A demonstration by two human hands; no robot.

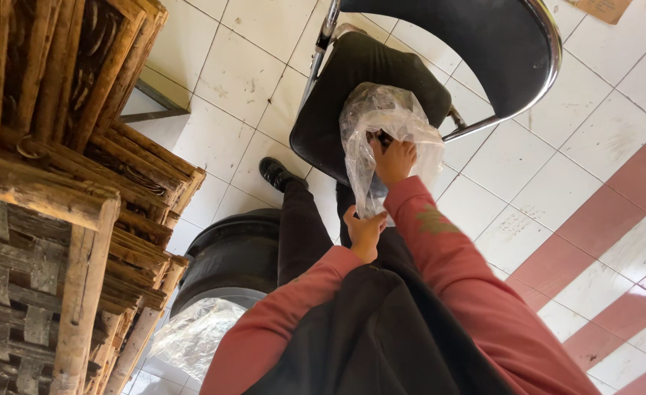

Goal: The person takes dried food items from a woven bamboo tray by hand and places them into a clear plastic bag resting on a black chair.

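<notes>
A clear plastic bag (385, 121) hangs crumpled in front of me over a black folding chair (352, 80). My right hand (394, 159) is pushed into the bag's mouth and grips its upper edge. My left hand (364, 232) pinches the bag's lower part from below. Both arms wear reddish-pink sleeves. What the bag holds is not visible.
Stacked wooden crates (59, 183) fill the left side. A black bucket lined with clear plastic (231, 256) stands on the white tile floor beside my black trouser leg and shoe (275, 174). Red-striped tiles (615, 249) lie to the right.
</notes>
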